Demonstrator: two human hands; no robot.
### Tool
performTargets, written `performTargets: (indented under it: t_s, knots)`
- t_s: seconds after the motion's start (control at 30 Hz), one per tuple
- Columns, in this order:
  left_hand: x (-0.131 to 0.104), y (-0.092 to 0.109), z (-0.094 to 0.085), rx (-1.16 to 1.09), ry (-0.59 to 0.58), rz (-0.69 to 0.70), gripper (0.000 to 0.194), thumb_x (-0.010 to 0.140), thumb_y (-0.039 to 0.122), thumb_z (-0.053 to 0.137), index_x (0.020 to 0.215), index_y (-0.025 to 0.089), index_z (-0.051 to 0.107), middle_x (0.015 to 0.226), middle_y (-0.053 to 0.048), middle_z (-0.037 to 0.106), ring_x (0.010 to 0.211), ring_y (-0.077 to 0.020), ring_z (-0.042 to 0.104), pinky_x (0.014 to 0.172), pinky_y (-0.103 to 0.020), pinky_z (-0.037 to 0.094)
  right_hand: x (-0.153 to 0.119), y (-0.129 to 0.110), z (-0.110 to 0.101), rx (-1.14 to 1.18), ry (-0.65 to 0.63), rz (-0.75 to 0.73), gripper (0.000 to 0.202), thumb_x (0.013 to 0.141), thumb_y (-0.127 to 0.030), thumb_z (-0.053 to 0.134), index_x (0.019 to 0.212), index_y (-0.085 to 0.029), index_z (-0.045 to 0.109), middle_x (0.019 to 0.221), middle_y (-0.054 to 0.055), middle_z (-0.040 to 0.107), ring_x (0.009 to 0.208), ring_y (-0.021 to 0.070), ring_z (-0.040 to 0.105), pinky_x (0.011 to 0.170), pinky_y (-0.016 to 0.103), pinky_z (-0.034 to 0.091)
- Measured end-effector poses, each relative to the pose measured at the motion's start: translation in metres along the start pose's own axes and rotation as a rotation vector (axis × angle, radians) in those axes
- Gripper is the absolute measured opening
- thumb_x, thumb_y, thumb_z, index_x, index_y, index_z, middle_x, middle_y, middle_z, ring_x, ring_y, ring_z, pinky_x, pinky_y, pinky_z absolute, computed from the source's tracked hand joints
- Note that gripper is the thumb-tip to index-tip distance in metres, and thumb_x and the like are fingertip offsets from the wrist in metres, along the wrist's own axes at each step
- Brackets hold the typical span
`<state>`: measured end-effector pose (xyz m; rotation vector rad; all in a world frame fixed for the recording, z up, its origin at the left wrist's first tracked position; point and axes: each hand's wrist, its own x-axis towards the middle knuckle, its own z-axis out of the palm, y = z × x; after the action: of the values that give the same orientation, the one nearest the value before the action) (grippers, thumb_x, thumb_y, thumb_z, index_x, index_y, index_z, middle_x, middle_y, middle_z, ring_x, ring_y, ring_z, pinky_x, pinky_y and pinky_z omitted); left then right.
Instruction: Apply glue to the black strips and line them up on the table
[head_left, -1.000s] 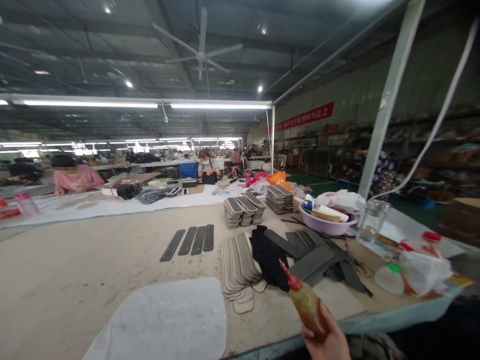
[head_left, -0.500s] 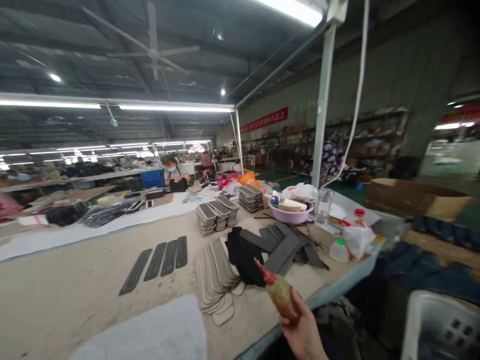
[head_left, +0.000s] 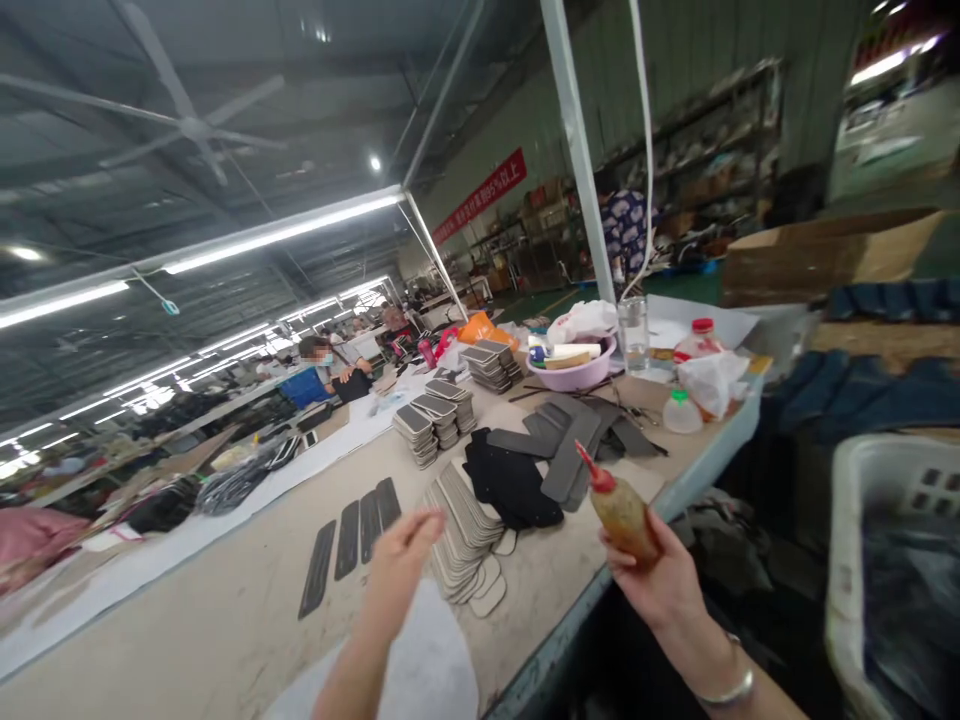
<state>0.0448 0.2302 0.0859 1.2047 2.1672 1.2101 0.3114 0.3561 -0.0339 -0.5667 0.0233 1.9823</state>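
My right hand (head_left: 652, 570) is wrapped round a squeeze bottle (head_left: 621, 510) of yellowish-brown liquid, its red pointed nozzle tilted up and to the left. My left hand (head_left: 401, 560), smeared by motion, hovers over the table between dark strips and a fanned stack; its finger posture is unclear. Several dark elongated strips (head_left: 346, 540) lie side by side at the left. Beside my left hand, light-edged rounded pieces (head_left: 457, 530) are fanned out in a stack. Behind them are a black fabric piece (head_left: 510, 480) and a pile of grey strips (head_left: 574, 440).
Stacked grey panels (head_left: 435, 420) stand farther back, near a purple basin (head_left: 574, 375) of supplies. A glass (head_left: 634, 335) and a green-capped bottle (head_left: 682, 412) sit near the right edge. A white plastic basket (head_left: 847, 560) is at the right. Co-workers are in the background.
My left hand has come into view over the table. The bottle in my right hand has moved right and slightly up in view. The camera view has tilted.
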Motion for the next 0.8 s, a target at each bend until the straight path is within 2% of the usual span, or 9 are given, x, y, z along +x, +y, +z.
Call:
performTargets:
  t_s: [0.07,0.13,0.23,0.33,0.43,0.53,0.63,0.8]
  knots:
    - [0.005,-0.010,0.040,0.075,-0.158,0.055,0.022,0.083,0.034,0.060,0.092,0.017,0.071,0.087,-0.004,0.072,0.082,-0.0181,0.067,0.077,-0.030,0.053,0.001,-0.004,0.000,0.005,-0.001,-0.014,0.033,0.068,-0.031,0.073,0.097,-0.018,0.064,0.086,0.008,0.068,0.063,0.0165,0.059,0.036,0.017,0.036]
    - [0.016,-0.018,0.085,0.179,-0.253,0.156,0.023,0.084,0.030,0.056,0.093,0.017,0.072,0.089,-0.005,0.073,0.080,-0.0171,0.067,0.073,-0.027,0.052,0.003,-0.007,0.001,0.011,0.013,-0.017,0.031,0.070,-0.032,0.071,0.096,-0.017,0.063,0.085,0.009,0.067,0.063,0.0169,0.059,0.036,0.016,0.035]
    - [0.039,-0.020,0.142,0.307,-0.275,0.264,0.023,0.083,0.029,0.058,0.097,0.017,0.071,0.097,-0.006,0.072,0.089,-0.0187,0.066,0.082,-0.029,0.051,0.005,-0.010,0.002,0.018,0.056,-0.009,0.028,0.071,-0.032,0.068,0.095,-0.017,0.063,0.083,0.008,0.067,0.064,0.0182,0.059,0.037,0.016,0.035]
    - [0.065,-0.017,0.177,0.377,-0.278,0.296,0.027,0.079,0.029,0.064,0.103,0.018,0.069,0.107,-0.008,0.068,0.103,-0.0214,0.061,0.095,-0.031,0.045,0.007,-0.011,0.000,0.026,0.104,0.007,0.027,0.073,-0.032,0.068,0.095,-0.019,0.062,0.086,0.009,0.067,0.067,0.0207,0.061,0.037,0.016,0.034]
    - [0.086,-0.019,0.200,0.473,-0.307,0.291,0.029,0.076,0.033,0.068,0.100,0.017,0.069,0.107,-0.009,0.066,0.103,-0.0234,0.059,0.095,-0.032,0.044,0.009,-0.012,-0.003,0.034,0.148,0.047,0.026,0.074,-0.035,0.069,0.094,-0.020,0.063,0.087,0.009,0.067,0.068,0.0212,0.061,0.036,0.016,0.033]
    - [0.099,-0.026,0.216,0.577,-0.312,0.228,0.031,0.076,0.035,0.068,0.097,0.013,0.067,0.101,-0.013,0.066,0.098,-0.0270,0.060,0.091,-0.035,0.044,0.012,-0.014,-0.005,0.036,0.187,0.073,0.026,0.073,-0.036,0.070,0.093,-0.021,0.063,0.088,0.007,0.067,0.068,0.0211,0.060,0.036,0.017,0.032]
    - [0.105,-0.032,0.226,0.646,-0.282,0.145,0.035,0.076,0.036,0.068,0.101,0.011,0.065,0.102,-0.015,0.065,0.102,-0.0293,0.058,0.092,-0.037,0.042,0.014,-0.016,-0.006,0.020,0.220,0.088,0.025,0.073,-0.036,0.069,0.092,-0.021,0.064,0.089,0.007,0.068,0.068,0.0213,0.061,0.036,0.017,0.032]
    - [0.107,-0.036,0.232,0.623,-0.225,0.037,0.031,0.071,0.032,0.074,0.095,0.015,0.066,0.101,-0.011,0.065,0.099,-0.0253,0.058,0.087,-0.031,0.043,0.016,-0.017,-0.005,-0.009,0.263,0.118,0.027,0.071,-0.036,0.069,0.094,-0.022,0.064,0.093,0.009,0.068,0.070,0.0225,0.062,0.035,0.018,0.033]
